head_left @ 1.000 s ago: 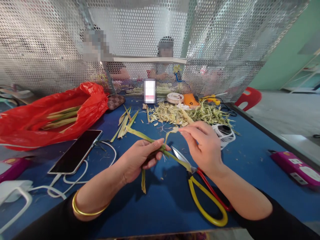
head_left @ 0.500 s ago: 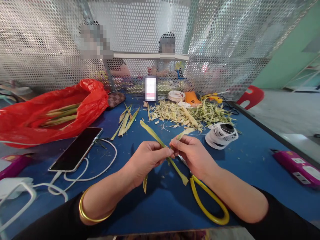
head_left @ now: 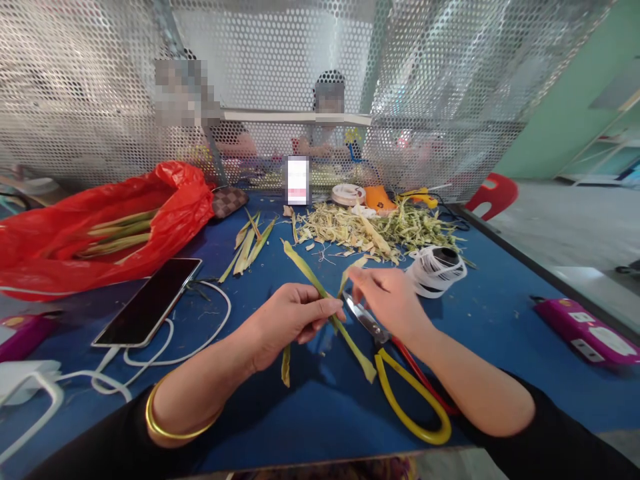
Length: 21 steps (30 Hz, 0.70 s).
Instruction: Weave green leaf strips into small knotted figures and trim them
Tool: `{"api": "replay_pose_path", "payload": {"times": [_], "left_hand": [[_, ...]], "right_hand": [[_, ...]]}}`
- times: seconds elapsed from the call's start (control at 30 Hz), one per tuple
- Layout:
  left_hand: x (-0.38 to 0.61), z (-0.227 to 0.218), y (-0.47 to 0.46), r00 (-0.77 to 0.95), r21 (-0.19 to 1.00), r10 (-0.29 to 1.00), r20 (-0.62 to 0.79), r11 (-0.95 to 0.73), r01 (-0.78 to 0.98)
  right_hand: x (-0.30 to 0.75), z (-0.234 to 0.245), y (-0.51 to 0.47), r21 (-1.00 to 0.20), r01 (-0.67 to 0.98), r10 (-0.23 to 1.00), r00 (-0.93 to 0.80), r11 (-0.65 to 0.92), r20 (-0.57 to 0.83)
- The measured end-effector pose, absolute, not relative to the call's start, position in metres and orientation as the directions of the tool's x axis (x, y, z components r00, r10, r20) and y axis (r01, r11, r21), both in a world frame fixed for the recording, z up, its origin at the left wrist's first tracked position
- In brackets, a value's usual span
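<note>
My left hand is closed, pinching green-yellow leaf strips where they cross between thumb and fingers. One long strip runs diagonally through the pinch, its upper end pointing away from me and its lower end near the scissors. A second strip hangs below the hand. The upper end of the crossing strip is at the fingertips of my right hand, which are closed on it. Scissors with yellow and red handles lie on the table, partly under my right hand and forearm.
A blue table carries a shredded leaf pile, a white thread spool, loose leaves, a phone with cable and a red bag of leaves. A perforated metal screen stands behind, people beyond it.
My right hand has moved slightly away from my left, lifting the crossing strip's end. More of the scissors' blades and red handle shows. My left hand keeps its pinch.
</note>
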<state>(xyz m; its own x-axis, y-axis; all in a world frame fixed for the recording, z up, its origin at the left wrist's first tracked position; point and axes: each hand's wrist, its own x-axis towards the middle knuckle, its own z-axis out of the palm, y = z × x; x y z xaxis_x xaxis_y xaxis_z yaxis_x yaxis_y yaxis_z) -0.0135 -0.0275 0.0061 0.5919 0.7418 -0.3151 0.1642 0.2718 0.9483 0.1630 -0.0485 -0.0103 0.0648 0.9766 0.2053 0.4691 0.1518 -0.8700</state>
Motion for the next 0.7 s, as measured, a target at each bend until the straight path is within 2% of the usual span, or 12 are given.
{"api": "replay_pose_path", "payload": {"times": [0.03, 0.1, 0.13, 0.2, 0.27, 0.33, 0.37, 0.47, 0.7], "left_hand": [[-0.014, 0.007, -0.027, 0.606, 0.947, 0.728, -0.319, 0.274, 0.169], [-0.014, 0.008, -0.028, 0.643, 0.942, 0.69, -0.33, 0.283, 0.18], [-0.014, 0.009, -0.029, 0.666, 0.94, 0.666, -0.336, 0.286, 0.188], [-0.012, 0.009, -0.031, 0.702, 0.935, 0.622, -0.347, 0.288, 0.207], [-0.01, 0.009, -0.034, 0.723, 0.932, 0.592, -0.355, 0.282, 0.227], [-0.009, 0.008, -0.036, 0.73, 0.929, 0.579, -0.364, 0.28, 0.241], [-0.008, 0.008, -0.037, 0.731, 0.929, 0.577, -0.365, 0.276, 0.246], [-0.007, 0.007, -0.039, 0.722, 0.93, 0.587, -0.367, 0.246, 0.273], [-0.006, 0.005, -0.039, 0.729, 0.921, 0.563, -0.389, 0.209, 0.33]], "right_hand": [[0.167, -0.007, -0.048, -0.776, 0.593, 0.935, 0.104, 0.215, 0.339], [0.171, -0.003, -0.048, -0.659, 0.686, 0.866, 0.087, 0.306, 0.493], [0.171, -0.002, -0.048, -0.671, 0.659, 0.876, 0.038, 0.34, 0.481], [0.167, -0.002, -0.049, -0.823, 0.47, 0.946, -0.113, 0.321, 0.304], [0.161, -0.004, -0.05, -0.97, 0.204, 0.966, -0.248, 0.13, 0.078], [0.155, -0.005, -0.052, -0.999, -0.016, 0.961, -0.274, -0.044, -0.038], [0.153, -0.005, -0.053, -0.994, -0.087, 0.97, -0.239, -0.073, -0.051], [0.147, -0.005, -0.055, -0.987, -0.154, 0.995, -0.094, -0.051, -0.037], [0.14, -0.007, -0.059, -0.998, -0.064, 0.999, 0.042, 0.028, 0.025]]}}
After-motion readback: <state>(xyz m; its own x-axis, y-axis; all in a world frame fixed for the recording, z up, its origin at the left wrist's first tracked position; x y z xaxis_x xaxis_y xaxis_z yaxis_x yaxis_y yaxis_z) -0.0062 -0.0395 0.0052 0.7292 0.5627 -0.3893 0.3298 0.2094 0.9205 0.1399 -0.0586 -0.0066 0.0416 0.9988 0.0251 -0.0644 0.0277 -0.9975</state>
